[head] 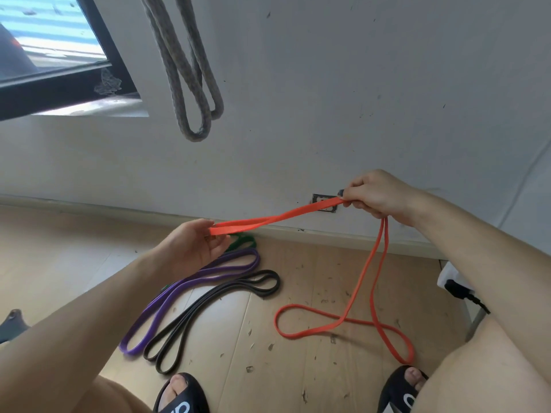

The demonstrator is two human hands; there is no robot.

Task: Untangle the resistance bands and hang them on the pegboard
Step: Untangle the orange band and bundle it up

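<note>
Orange resistance band (277, 218) pinched taut between left hand (193, 248) and right hand (375, 195), its tail crossed on the floor beside purple band (190, 287) and black band (214, 308); judged early, none visibly hung.

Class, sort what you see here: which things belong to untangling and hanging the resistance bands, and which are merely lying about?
Belonging to the job:
orange band, held by left hand and right hand
purple band
black band
green band, partly hidden
grey band hanging on the wall

Lying about:
black plug
wall socket
window
slippers
</note>
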